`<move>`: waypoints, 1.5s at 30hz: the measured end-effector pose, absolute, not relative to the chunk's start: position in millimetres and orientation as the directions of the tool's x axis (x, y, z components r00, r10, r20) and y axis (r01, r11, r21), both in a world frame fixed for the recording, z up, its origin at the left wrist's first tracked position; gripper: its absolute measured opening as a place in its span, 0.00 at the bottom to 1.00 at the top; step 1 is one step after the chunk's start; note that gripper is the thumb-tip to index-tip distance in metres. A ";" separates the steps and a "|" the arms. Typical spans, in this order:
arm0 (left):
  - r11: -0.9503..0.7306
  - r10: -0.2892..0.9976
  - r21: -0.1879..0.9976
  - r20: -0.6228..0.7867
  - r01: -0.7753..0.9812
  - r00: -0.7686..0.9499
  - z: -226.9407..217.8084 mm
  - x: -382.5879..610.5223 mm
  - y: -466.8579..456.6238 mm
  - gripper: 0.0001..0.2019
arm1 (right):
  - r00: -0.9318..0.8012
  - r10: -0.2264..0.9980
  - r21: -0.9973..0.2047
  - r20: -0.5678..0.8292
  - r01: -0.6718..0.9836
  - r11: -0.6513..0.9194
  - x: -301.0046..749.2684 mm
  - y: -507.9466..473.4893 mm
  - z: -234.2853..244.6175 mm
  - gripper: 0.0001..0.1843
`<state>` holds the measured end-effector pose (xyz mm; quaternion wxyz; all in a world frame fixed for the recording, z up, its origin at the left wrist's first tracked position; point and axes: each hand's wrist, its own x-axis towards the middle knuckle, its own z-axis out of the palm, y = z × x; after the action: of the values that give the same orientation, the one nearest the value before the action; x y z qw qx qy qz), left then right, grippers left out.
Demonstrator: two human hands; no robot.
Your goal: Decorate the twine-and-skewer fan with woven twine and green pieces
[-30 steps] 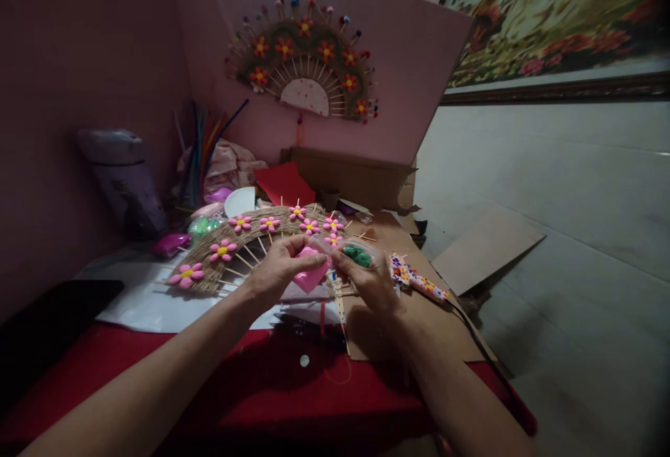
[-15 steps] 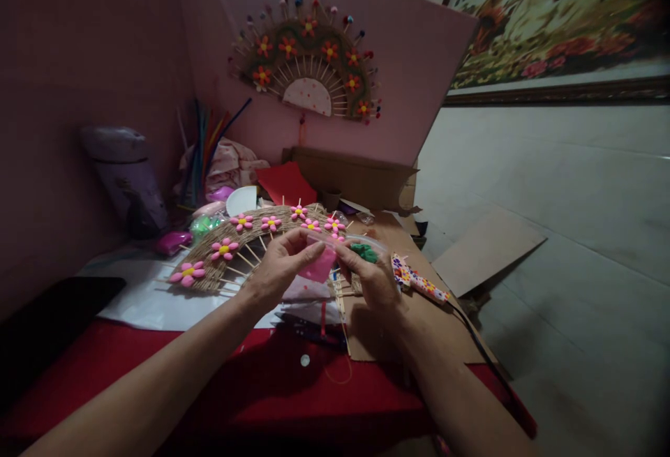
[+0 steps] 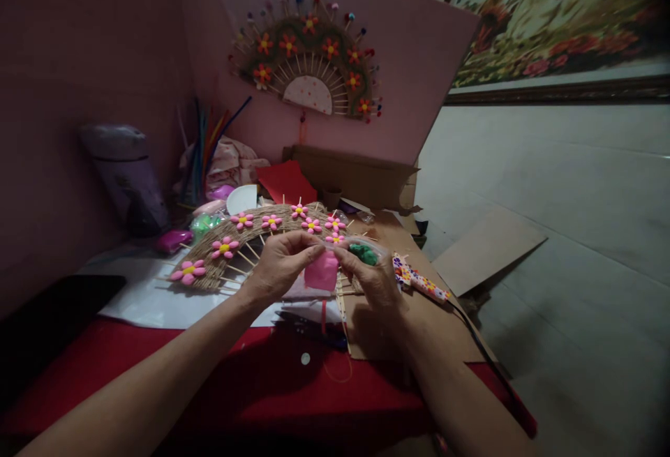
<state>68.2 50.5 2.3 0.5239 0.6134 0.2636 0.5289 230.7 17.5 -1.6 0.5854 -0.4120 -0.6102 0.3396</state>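
Observation:
A small plastic bag of pink clay (image 3: 321,272) hangs between my hands. My left hand (image 3: 280,261) pinches its top edge between thumb and fingers. My right hand (image 3: 369,279) pinches the same edge at the other side. A clear bag with green clay (image 3: 363,254) shows behind my right thumb; I cannot tell whether that hand also holds it. Just beyond my hands lies a fan-shaped piece wound with twine (image 3: 209,237), with thin sticks and several pink clay flowers (image 3: 225,248). My hands cover part of its middle.
A flower-patterned glue gun (image 3: 421,282) with a black cord lies on cardboard (image 3: 384,328) at right. Red cloth (image 3: 251,387) covers the table's front. A finished-looking fan (image 3: 308,59) hangs behind. Pipe cleaners (image 3: 206,143) and a purple pouch (image 3: 125,178) stand at left.
The pink clay bag has swung from a slant to hang straighter and slightly lower, facing me more fully. Both hands keep their pinch at almost the same spot.

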 end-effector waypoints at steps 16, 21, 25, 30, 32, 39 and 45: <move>-0.276 0.871 0.926 0.354 -0.256 0.340 1.4 66.8 48.4 0.09 | 0.017 0.904 -0.902 0.428 0.080 0.425 227.8 16.3 -4.3 0.11; -0.213 0.876 0.932 0.314 -0.293 0.365 0.9 66.9 52.0 0.09 | 0.048 0.892 -0.890 0.449 0.106 0.443 230.4 16.0 -2.8 0.10; -0.184 0.892 0.938 0.285 -0.294 0.352 2.1 65.9 53.2 0.08 | 0.018 0.884 -0.882 0.467 0.071 0.465 232.6 16.9 -1.6 0.11; -0.160 0.902 0.937 0.267 -0.312 0.340 1.1 65.2 53.1 0.08 | -0.013 0.889 -0.887 0.458 0.062 0.458 232.3 18.7 -3.1 0.11; -0.152 0.899 0.940 0.260 -0.306 0.352 0.0 64.7 53.2 0.08 | -0.020 0.894 -0.891 0.447 0.076 0.447 232.7 19.1 -4.0 0.11; -0.174 0.862 0.945 0.281 -0.275 0.421 0.2 63.0 51.4 0.07 | -0.027 0.892 -0.887 0.452 0.095 0.452 231.4 16.2 -1.6 0.11; -0.221 0.857 0.947 0.303 -0.233 0.417 1.5 63.9 51.2 0.08 | -0.060 0.891 -0.882 0.450 0.124 0.454 228.0 13.9 0.5 0.11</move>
<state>63.9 51.2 1.5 0.5708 0.6185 0.2521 0.4776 228.0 13.9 0.5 0.5604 -0.3946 -0.6427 0.3423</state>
